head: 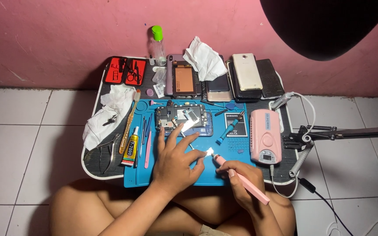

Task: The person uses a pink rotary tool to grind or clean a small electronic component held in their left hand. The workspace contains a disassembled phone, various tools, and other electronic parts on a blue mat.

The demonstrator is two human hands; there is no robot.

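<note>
Too small and glare-washed to identify: the bright piece (208, 152) pinched at the left hand (176, 161), just below the opened phone (182, 118). Partly covered by the right hand (237, 175): pink pen-shaped tool (241, 179). Cut off at the top edge, upper right of that phone: a dark rounded shape (324, 26).

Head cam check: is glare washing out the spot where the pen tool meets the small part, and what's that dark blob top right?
Head view: yes, the small part at the pink pen tool tip is blown out white, detail lost; the left hand pins it. The top-right dark blob is a blurred round object close to the camera, hiding the wall. Elsewhere the blue mat is evenly lit and sharp.
</note>
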